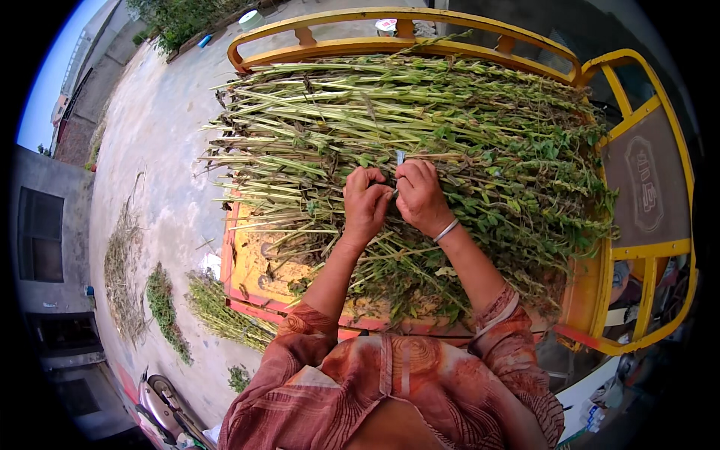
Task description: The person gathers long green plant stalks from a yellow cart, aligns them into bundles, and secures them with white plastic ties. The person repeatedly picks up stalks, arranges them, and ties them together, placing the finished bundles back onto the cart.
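Observation:
Cut sesame-like plant stalks [322, 112] lie in a thick layer across a yellow cart bed [259, 259], bare pale ends to the left and leafy tops to the right. Over the middle of the layer my left hand [366, 204] is closed, thumb and fingers pinched together. Close beside it is my right hand [421, 196], also closed, with a bracelet [445, 230] on the wrist. A short pale strip [400, 157] sticks up by the right hand's fingers. Whatever the left fingertips pinch is too small to make out.
A yellow rail [315, 34] runs along the bed's far side, and a yellow frame with a dark panel [646, 172] stands at the right. Left on the concrete lie a stalk bundle [225, 307], green plants [166, 311] and dry stalks [122, 270]. A motorbike [161, 405] stands lower left.

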A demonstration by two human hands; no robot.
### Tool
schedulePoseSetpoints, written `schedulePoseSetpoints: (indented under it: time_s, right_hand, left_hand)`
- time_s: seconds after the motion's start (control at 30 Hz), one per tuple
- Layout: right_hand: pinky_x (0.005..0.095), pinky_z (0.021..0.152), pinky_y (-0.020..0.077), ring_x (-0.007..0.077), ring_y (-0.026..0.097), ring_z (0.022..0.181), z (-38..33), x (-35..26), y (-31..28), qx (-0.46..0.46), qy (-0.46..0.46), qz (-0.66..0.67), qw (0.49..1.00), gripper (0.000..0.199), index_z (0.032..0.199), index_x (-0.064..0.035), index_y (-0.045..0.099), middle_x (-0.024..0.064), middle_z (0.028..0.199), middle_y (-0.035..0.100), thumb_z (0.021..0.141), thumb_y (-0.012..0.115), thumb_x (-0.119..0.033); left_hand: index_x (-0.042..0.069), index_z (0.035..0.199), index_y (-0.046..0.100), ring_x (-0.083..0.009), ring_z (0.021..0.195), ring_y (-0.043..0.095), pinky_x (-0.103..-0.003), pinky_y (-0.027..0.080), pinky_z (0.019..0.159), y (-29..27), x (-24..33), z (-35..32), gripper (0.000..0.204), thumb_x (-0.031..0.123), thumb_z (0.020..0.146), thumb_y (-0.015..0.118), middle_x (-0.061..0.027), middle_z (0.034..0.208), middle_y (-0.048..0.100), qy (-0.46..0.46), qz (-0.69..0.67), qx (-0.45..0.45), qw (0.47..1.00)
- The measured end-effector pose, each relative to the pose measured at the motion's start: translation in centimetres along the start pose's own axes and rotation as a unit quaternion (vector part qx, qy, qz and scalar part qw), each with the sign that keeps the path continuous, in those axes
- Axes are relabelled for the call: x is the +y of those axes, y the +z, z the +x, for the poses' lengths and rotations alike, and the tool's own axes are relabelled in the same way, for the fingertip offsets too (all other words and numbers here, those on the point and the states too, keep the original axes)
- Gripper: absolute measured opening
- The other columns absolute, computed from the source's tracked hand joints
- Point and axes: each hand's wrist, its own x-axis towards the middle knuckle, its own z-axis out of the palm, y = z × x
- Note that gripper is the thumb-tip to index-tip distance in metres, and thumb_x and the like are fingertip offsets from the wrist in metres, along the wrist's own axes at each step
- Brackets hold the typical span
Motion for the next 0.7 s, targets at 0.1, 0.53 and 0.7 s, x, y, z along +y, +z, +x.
schedulePoseSetpoints:
  time_s: [0.1, 0.53, 0.7]
  right_hand:
    - [0.0436, 0.087, 0.0373, 0.0299, 0.048, 0.096, 0.7, 0.3, 1.0, 0.004, 0.001, -0.029, 1.000, 0.022, 0.082, -0.0008, 0.052, 0.0120, 0.093, 0.048, 0.062, 0.062, -0.001]
    - [0.0408, 0.076, 0.0435, 0.0320, 0.052, 0.089, 0.3, 2.8, 1.4, 0.101, 0.059, 0.016, 0.993, 0.019, 0.085, 0.0013, 0.050, 0.0135, 0.092, 0.050, 0.070, 0.062, 0.005]
    - [0.0361, 0.066, 0.0459, 0.0281, 0.055, 0.085, -0.2, -1.8, -0.4, 0.087, 0.058, -0.055, 0.993, 0.019, 0.082, -0.0069, 0.057, 0.0076, 0.092, 0.053, 0.070, 0.071, -0.006]
  left_hand:
    - [0.005, 0.079, 0.057, -0.0286, 0.098, 0.049, -0.040, 0.038, 0.086, 0.4, 0.2, 0.7, 0.015, 0.003, 0.067, 0.066, -0.0077, 0.096, 0.054, 0.048, 0.051, 0.034, 0.997]
    - [0.004, 0.084, 0.055, -0.0285, 0.099, 0.051, -0.034, 0.043, 0.085, 2.4, -3.7, -1.9, 0.016, -0.005, 0.072, 0.060, -0.0095, 0.095, 0.055, -0.006, -0.042, 0.049, 0.998]
    - [0.002, 0.079, 0.053, -0.0302, 0.096, 0.053, -0.038, 0.043, 0.085, 1.2, -2.7, -1.1, 0.016, -0.005, 0.068, 0.062, -0.0093, 0.094, 0.055, 0.082, -0.019, 0.057, 0.995]
